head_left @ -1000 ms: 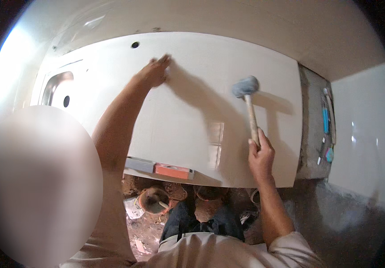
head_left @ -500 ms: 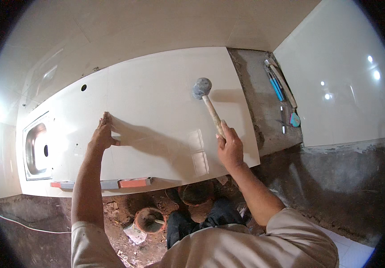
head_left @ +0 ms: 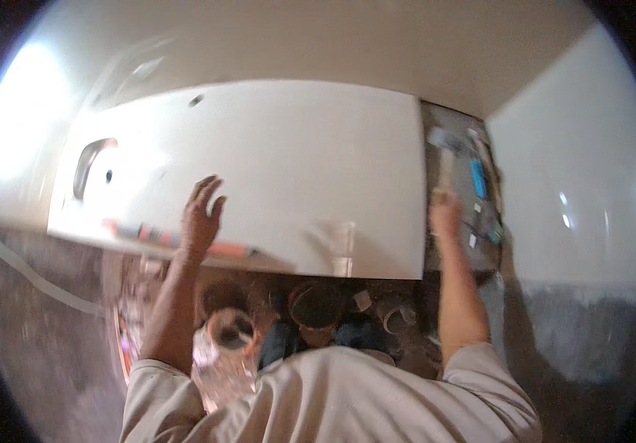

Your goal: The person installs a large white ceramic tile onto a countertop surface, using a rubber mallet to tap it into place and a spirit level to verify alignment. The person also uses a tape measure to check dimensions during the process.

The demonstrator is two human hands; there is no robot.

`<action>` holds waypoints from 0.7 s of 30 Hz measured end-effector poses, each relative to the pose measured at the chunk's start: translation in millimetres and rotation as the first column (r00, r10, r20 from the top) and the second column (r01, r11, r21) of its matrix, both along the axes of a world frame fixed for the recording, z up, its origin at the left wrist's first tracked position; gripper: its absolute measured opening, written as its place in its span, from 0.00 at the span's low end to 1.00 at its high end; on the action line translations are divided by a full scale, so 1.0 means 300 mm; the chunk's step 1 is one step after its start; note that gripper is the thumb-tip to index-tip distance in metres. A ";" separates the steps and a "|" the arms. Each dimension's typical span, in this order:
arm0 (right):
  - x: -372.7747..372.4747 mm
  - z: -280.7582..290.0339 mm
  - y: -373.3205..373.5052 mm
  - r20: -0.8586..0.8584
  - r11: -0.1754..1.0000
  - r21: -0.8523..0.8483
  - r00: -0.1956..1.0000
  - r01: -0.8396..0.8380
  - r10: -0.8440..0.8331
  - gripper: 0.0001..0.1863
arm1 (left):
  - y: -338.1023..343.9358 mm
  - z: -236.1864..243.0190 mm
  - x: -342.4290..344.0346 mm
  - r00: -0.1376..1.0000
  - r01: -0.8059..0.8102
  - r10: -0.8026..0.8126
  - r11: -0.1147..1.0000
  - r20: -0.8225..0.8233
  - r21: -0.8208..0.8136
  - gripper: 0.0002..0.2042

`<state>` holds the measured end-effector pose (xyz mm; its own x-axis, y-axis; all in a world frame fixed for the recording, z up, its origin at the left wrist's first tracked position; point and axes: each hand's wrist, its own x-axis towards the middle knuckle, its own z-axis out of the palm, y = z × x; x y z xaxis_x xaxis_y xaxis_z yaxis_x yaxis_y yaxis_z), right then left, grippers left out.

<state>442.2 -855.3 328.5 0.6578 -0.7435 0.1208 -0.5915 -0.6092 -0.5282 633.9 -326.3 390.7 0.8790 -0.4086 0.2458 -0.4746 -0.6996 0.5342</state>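
Note:
My right hand (head_left: pixel 446 212) is closed around the wooden handle of a mallet (head_left: pixel 446 168). The mallet's grey head, blurred, is over the rough cement strip (head_left: pixel 455 255) to the right of the white countertop slab (head_left: pixel 296 162). My left hand (head_left: pixel 202 218) has its fingers apart and holds nothing. It hovers over or rests on the slab's front part; contact cannot be made out. Beside its wrist, a red and grey spirit level (head_left: pixel 228 249) lies along the slab's front edge.
A steel sink (head_left: pixel 89 166) is set into the slab's left end, with a round hole (head_left: pixel 196 100) near the back wall. Blue-handled tools (head_left: pixel 477 177) lie on the cement strip. Below stand an orange-rimmed bucket (head_left: pixel 231 330) and another bucket (head_left: pixel 314 304) among rubble.
My right hand has carried the mallet rightward from above the slab to the cement strip. My left hand's fingers have spread apart. The whole view has shifted and blurred.

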 end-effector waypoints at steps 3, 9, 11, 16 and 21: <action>-0.170 -0.069 -0.306 -0.153 0.987 -0.140 0.983 0.081 -0.103 0.24 | 0.138 0.038 -0.383 0.970 -0.211 0.223 0.971 0.100 -0.115 0.05; 0.058 -0.036 0.075 -0.202 0.644 -0.670 0.925 -0.369 0.321 0.26 | 0.594 -0.394 -1.285 0.414 -0.686 0.725 0.646 -0.551 0.336 0.19; 0.182 -0.005 0.457 -0.074 0.675 -0.171 0.692 -0.718 0.718 0.24 | 0.633 -0.618 -1.628 0.250 -0.641 0.752 0.600 -0.610 0.478 0.22; 0.222 0.148 1.135 -0.207 0.317 0.114 0.289 -0.942 0.935 0.38 | 0.499 -0.998 -2.090 0.208 -0.290 0.482 0.861 -0.851 0.417 0.25; 0.273 0.058 1.297 -0.203 0.269 0.110 0.243 -0.957 0.948 0.24 | 0.314 -1.060 -2.149 -0.143 -0.925 0.307 0.296 -0.941 0.237 0.22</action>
<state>524.2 -466.3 346.0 0.8905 0.4444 -0.0978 0.3553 -0.8135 -0.4604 -10.7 -232.3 72.8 0.3389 0.3710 -0.8646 0.9029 0.1301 0.4097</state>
